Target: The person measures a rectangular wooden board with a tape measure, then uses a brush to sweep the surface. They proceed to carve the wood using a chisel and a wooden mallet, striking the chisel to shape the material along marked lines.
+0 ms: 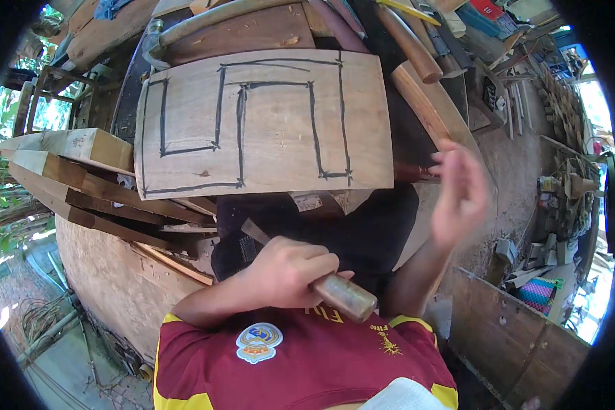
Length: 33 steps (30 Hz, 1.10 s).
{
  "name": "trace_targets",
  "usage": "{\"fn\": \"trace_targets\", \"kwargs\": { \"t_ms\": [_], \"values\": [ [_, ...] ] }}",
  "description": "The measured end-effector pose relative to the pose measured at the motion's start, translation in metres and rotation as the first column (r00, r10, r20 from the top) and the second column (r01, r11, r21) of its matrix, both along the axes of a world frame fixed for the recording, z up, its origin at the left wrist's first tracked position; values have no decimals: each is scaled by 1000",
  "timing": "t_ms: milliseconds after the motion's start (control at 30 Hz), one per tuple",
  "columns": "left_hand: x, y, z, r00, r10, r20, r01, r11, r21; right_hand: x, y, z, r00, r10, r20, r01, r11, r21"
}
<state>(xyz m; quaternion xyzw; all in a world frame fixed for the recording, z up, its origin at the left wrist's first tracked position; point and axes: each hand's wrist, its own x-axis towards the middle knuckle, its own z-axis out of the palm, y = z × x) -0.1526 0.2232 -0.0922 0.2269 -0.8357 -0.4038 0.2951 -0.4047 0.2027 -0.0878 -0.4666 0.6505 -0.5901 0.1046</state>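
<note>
The left hand point(290, 270) is closed firmly around what looks like a chisel point(348, 297), its flat blade point(255, 231) pointing toward the marked wooden board point(280, 150), which lies in front of the person's knees. The right hand point(461, 198) is blurred, loosely open and apparently empty, near a wooden block point(427, 102); contact cannot be told. The step seems to be preparing to chisel; the next move probably calls for setting the blade on a black outline.

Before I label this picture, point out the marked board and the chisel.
Marked board point(277, 130), head view: bare wood near its middle.
Chisel point(346, 297), head view: its thick handle.
</note>
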Motion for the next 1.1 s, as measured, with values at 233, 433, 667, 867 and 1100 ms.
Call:
{"fn": "trace_targets", "kwargs": {
  "t_ms": [233, 433, 667, 867, 1100],
  "values": [
    [-15, -2, 2, 994, -108, 19, 109, 993, -55, 49, 20, -15, 961, 236, 143, -256, 956, 140],
    [-18, 2, -1, 996, -86, -10, 85, 994, -72, 40, 32, -21, 935, 344, 88, -353, 924, 148],
    [-32, 4, 6, 990, -129, -65, 121, 987, -107, 47, 23, -17, 931, 331, -156, -315, 942, 118],
    [-25, 5, 5, 991, -130, -14, 129, 987, -92, 50, 10, -24, 871, 384, -307, -373, 923, 96],
    [-17, 4, 5, 996, -77, -47, 71, 991, -115, 56, 23, -25, 864, 285, -415, -287, 956, 59]
  ]
}}
